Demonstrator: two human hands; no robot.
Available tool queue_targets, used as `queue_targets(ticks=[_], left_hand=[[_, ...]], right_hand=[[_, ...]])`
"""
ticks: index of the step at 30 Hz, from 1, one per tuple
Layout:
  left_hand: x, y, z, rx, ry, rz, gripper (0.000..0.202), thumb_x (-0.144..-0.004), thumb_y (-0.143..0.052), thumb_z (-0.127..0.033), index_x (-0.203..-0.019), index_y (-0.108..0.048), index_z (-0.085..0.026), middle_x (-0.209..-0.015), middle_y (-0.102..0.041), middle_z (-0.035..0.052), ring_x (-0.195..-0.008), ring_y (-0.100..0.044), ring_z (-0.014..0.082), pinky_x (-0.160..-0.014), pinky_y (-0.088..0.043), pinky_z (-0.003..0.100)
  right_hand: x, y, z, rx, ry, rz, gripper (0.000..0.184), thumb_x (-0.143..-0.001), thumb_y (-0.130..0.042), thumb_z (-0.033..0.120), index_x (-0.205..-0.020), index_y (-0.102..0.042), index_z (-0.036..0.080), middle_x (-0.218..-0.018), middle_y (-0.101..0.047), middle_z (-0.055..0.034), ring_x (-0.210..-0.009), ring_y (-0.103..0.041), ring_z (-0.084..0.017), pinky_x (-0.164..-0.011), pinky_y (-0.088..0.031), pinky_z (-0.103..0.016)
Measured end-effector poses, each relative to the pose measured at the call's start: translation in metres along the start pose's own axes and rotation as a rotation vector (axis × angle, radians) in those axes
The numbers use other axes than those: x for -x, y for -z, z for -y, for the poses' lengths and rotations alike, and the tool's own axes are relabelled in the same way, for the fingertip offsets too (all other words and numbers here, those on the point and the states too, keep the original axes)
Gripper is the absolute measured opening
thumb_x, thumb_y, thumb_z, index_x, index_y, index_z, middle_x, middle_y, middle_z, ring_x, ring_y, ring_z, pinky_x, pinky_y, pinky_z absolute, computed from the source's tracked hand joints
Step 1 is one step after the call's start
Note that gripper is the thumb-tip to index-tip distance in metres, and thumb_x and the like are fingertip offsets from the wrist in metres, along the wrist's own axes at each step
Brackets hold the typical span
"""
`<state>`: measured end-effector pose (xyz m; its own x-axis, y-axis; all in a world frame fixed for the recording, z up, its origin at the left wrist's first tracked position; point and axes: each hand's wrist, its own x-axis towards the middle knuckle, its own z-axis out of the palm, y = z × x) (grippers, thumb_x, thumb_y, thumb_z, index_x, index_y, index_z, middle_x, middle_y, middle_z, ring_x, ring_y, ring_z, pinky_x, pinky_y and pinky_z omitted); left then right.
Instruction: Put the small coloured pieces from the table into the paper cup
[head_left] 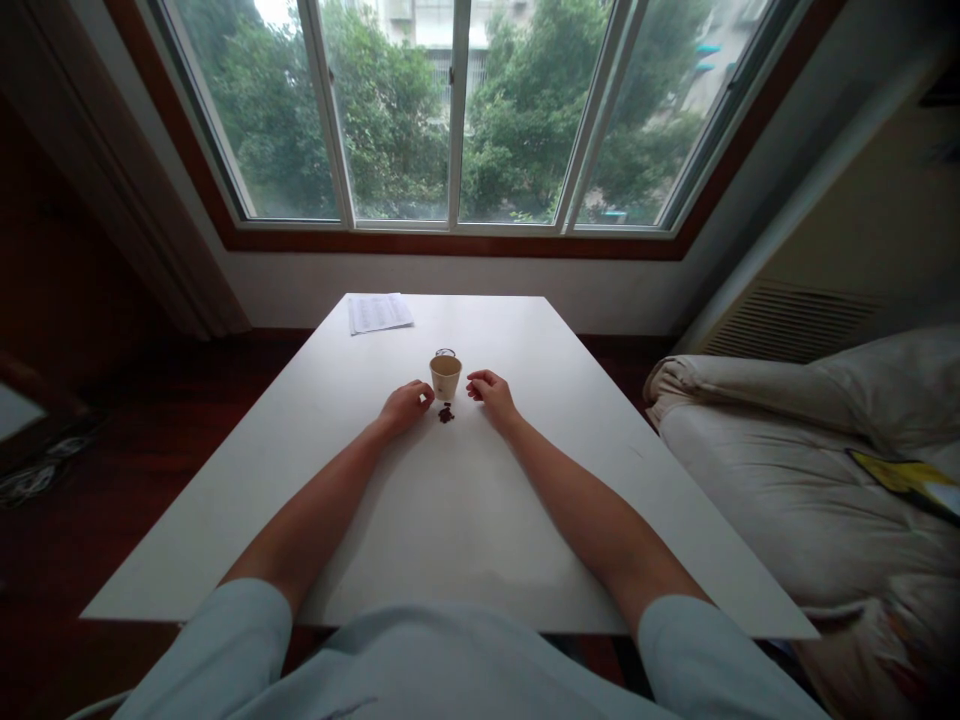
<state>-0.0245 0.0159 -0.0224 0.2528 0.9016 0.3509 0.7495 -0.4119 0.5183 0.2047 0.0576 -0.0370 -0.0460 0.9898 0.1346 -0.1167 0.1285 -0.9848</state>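
A small paper cup (445, 376) stands upright on the white table (450, 500). Just in front of it lies a little heap of dark small pieces (446, 413). My left hand (406, 405) rests on the table left of the cup, fingers curled in a loose fist, fingertips close to the cup's base. My right hand (490, 392) rests to the right of the cup, fingers curled inward in a pinch; whether they hold anything is too small to see. Behind the cup a small dark ring-shaped thing (445, 352) shows.
A printed sheet of paper (379, 312) lies at the table's far left corner. A bed with a pale quilt (810, 450) stands to the right, a yellow book (904, 478) on it. A wide window (457, 110) fills the far wall.
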Motion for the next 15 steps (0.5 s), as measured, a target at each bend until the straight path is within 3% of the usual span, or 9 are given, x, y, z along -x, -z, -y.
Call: queue_targets(ticks=[7,11,15], left_hand=[[-0.006,0.002,-0.006,0.418,0.147,-0.187,0.012,-0.078,-0.065,-0.03,-0.085,-0.069,-0.022,-0.077,-0.066,0.0008,-0.061,-0.053,0.0118,-0.063,-0.041,0.025],[-0.009,0.002,-0.011,0.773,0.217,-0.229,0.019,-0.073,-0.07,-0.031,-0.086,-0.066,-0.018,-0.074,-0.064,0.002,-0.061,-0.053,0.0106,-0.06,-0.043,0.024],[-0.013,0.003,-0.012,0.967,0.244,-0.233,0.025,-0.074,-0.072,-0.034,-0.09,-0.063,-0.017,-0.072,-0.061,0.0002,-0.055,-0.049,0.0073,-0.053,-0.039,0.021]], right_hand=[[0.002,-0.003,-0.01,0.117,0.02,0.129,0.021,-0.07,-0.06,0.031,-0.086,-0.067,0.019,-0.07,-0.067,0.0002,-0.06,-0.058,-0.011,-0.058,-0.044,-0.023],[0.002,-0.003,-0.012,0.158,0.027,0.138,0.021,-0.071,-0.06,0.032,-0.085,-0.067,0.019,-0.069,-0.067,0.0002,-0.06,-0.058,-0.012,-0.058,-0.045,-0.024],[0.001,-0.003,-0.015,0.201,0.051,0.16,0.021,-0.072,-0.058,0.031,-0.086,-0.067,0.019,-0.071,-0.068,0.0,-0.061,-0.059,-0.012,-0.059,-0.045,-0.024]])
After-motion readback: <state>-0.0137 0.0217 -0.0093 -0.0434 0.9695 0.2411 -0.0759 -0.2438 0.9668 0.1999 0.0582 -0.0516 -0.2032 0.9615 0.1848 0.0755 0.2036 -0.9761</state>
